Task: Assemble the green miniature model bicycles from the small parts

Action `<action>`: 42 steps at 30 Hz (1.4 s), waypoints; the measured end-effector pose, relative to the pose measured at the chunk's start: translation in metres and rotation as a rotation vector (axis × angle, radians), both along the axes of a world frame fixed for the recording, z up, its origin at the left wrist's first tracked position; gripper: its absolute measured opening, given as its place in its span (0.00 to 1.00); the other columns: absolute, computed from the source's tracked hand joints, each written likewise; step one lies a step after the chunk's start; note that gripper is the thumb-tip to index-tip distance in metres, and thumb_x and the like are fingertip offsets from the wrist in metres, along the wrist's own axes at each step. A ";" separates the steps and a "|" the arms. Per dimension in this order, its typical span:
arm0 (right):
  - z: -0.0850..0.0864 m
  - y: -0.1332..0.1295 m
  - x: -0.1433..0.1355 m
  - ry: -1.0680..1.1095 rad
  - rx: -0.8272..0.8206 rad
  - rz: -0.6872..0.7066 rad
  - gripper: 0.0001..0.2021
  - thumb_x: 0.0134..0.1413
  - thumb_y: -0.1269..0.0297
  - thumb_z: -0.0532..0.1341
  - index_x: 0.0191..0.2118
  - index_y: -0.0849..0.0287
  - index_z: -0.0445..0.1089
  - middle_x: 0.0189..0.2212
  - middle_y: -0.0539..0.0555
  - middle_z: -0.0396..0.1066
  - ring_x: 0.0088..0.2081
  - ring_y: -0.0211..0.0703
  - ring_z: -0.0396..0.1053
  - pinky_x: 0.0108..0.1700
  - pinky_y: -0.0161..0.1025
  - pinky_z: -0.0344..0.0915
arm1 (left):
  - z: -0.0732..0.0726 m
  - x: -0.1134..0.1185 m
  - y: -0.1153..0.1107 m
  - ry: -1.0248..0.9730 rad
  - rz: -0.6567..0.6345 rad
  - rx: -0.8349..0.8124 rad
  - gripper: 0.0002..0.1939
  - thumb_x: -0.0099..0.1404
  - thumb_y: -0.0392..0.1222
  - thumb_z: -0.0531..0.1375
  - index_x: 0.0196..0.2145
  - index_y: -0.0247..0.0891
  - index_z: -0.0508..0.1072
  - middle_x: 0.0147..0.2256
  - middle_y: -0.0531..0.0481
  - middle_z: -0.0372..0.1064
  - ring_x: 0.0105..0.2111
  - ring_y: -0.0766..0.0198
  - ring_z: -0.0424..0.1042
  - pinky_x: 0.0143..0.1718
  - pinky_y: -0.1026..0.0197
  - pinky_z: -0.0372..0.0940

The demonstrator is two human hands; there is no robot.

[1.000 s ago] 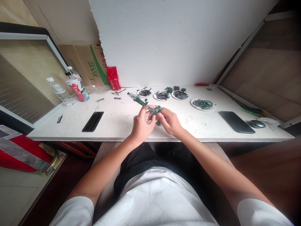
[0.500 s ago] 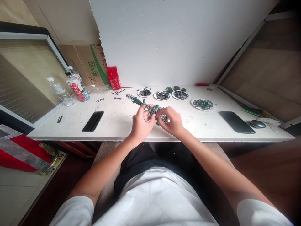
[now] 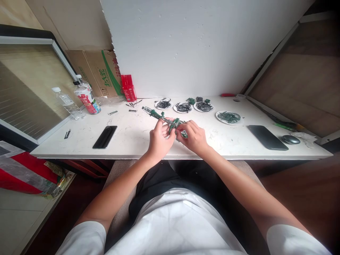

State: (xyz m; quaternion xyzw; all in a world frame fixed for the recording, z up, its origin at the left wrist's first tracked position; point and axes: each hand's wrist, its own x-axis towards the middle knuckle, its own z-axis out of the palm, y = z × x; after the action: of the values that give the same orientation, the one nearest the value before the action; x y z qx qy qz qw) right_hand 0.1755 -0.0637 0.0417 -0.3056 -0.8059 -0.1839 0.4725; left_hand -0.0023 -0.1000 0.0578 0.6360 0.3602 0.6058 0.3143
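A green and silver model bicycle [image 3: 156, 114], partly assembled, is held slantwise just above the front of the table. My left hand [image 3: 160, 140] is closed round its middle, thumb on the near side. At the bicycle's right end, my right hand [image 3: 195, 137] has thumb and fingertips pinched together on it. Green parts and a bit of spoked wheel show beside those fingers, which hide the exact spot they grip. Beyond the hands, white plates hold small parts: dark pieces [image 3: 164, 103], black parts [image 3: 183, 107], black spoked wheels [image 3: 204, 106] and green parts [image 3: 228, 117].
A phone [image 3: 105, 137] lies on the left of the white table [image 3: 138, 138]; a larger dark device [image 3: 267, 137] and a mouse [image 3: 290, 139] lie on the right. Bottles [image 3: 87, 99], a red box [image 3: 129, 88] and a cardboard box [image 3: 95, 72] stand back left. Loose small pieces [image 3: 132, 110] lie nearby.
My right hand has turned slightly, and its fingers have shifted a little at the bicycle's right end, covering more of the wheel. My left hand stays in place.
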 end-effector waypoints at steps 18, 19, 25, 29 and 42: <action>0.007 -0.009 -0.005 0.001 -0.092 -0.012 0.09 0.74 0.65 0.56 0.37 0.53 0.65 0.30 0.55 0.70 0.35 0.50 0.65 0.30 0.45 0.56 | 0.004 0.001 -0.006 0.046 0.005 0.051 0.19 0.69 0.37 0.67 0.55 0.40 0.71 0.53 0.39 0.81 0.52 0.53 0.84 0.53 0.55 0.81; 0.007 -0.010 -0.006 0.027 -0.122 0.009 0.12 0.75 0.64 0.55 0.35 0.53 0.64 0.29 0.55 0.69 0.34 0.49 0.64 0.31 0.45 0.56 | 0.005 0.002 -0.007 0.049 0.001 0.057 0.19 0.69 0.37 0.67 0.55 0.40 0.71 0.53 0.39 0.82 0.52 0.53 0.84 0.53 0.55 0.81; 0.005 -0.011 -0.009 0.161 -0.392 0.159 0.22 0.80 0.56 0.51 0.29 0.53 0.56 0.23 0.50 0.61 0.28 0.44 0.60 0.31 0.44 0.57 | 0.006 0.002 -0.007 0.049 -0.002 0.045 0.19 0.69 0.38 0.68 0.55 0.40 0.71 0.52 0.39 0.82 0.50 0.53 0.85 0.51 0.56 0.81; 0.005 -0.011 -0.007 0.175 -0.367 0.147 0.15 0.78 0.57 0.54 0.34 0.53 0.64 0.28 0.52 0.69 0.30 0.45 0.66 0.33 0.44 0.60 | 0.004 -0.001 -0.003 0.036 0.006 0.022 0.19 0.69 0.39 0.68 0.55 0.40 0.71 0.47 0.41 0.83 0.47 0.54 0.85 0.49 0.57 0.81; 0.001 -0.004 -0.001 0.052 -0.045 0.023 0.05 0.65 0.71 0.64 0.42 0.53 0.70 0.31 0.51 0.77 0.34 0.44 0.74 0.31 0.41 0.63 | 0.004 -0.001 -0.001 0.025 0.016 0.024 0.18 0.69 0.36 0.66 0.55 0.38 0.71 0.44 0.42 0.83 0.44 0.56 0.85 0.47 0.59 0.81</action>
State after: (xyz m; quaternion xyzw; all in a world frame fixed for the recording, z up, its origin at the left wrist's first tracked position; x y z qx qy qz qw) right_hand 0.1742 -0.0675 0.0429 -0.3116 -0.8007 -0.1522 0.4885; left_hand -0.0030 -0.1010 0.0618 0.6445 0.3619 0.6044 0.2972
